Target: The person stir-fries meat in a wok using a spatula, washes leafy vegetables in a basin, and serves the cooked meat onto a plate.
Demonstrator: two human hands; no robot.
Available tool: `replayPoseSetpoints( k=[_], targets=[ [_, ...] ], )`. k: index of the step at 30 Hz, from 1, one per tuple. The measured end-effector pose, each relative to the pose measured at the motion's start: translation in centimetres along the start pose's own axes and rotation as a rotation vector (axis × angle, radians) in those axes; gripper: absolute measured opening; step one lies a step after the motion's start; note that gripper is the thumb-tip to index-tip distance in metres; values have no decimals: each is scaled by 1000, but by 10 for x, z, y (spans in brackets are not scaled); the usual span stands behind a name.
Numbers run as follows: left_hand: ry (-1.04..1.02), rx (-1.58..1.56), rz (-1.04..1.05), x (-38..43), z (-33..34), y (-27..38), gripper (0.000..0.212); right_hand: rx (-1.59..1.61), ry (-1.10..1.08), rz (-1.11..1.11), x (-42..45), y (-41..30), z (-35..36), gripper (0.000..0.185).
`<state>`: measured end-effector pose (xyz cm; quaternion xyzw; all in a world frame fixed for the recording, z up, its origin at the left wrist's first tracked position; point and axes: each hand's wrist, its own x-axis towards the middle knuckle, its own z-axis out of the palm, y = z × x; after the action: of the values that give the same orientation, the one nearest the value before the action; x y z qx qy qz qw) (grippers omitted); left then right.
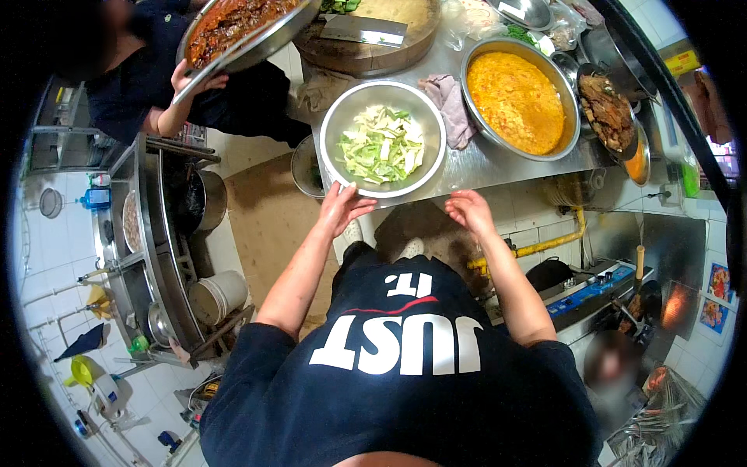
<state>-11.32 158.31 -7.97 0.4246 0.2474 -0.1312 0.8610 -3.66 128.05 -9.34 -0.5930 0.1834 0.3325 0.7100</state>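
A steel bowl (439, 166) of cut green and pale vegetables (382, 143) stands at the near edge of the steel table. My left hand (343, 210) is at the bowl's lower left rim, fingertips touching or very close to it; whether it grips the rim I cannot tell. My right hand (468, 211) hovers beside the table's edge, to the right of the bowl, fingers bent and nothing seen in them. A crumpled mauve cloth (450, 108) lies between this bowl and a larger metal basin of orange-yellow food (516, 105).
At upper left a person (192, 82) holds a metal basin of reddish-brown food (233, 29). A cleaver (365, 30) lies on the round wooden chopping block (373, 55). A pan of brown food (607, 111) stands at right. Behind on the right is a stove (589, 289).
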Motion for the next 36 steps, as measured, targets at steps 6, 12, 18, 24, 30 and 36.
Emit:
replayPoseSetpoints(
  k=[6,12,18,24,30,36],
  targets=[
    [135,85,-32,8,-47,51,43,-85,143,-102,36,-46,39,32],
    [-51,510,-121,93,-44,117,50,-504,325,-253,94,-12,53,48],
    [-191,395,-202,102,-39,104,65,-1007,595,-624,28,-62,114,56],
    [-256,447,-249,105,-24,88,47,-1453,377,-564,37,-40,183,64],
    [-283,363,-362,113,-17,92,40,-1192,348,-622,67,-54,147,21],
    [-243,402,-428,107,-11,105,44,-1119,356,-474,59,-74,131,19]
  ],
)
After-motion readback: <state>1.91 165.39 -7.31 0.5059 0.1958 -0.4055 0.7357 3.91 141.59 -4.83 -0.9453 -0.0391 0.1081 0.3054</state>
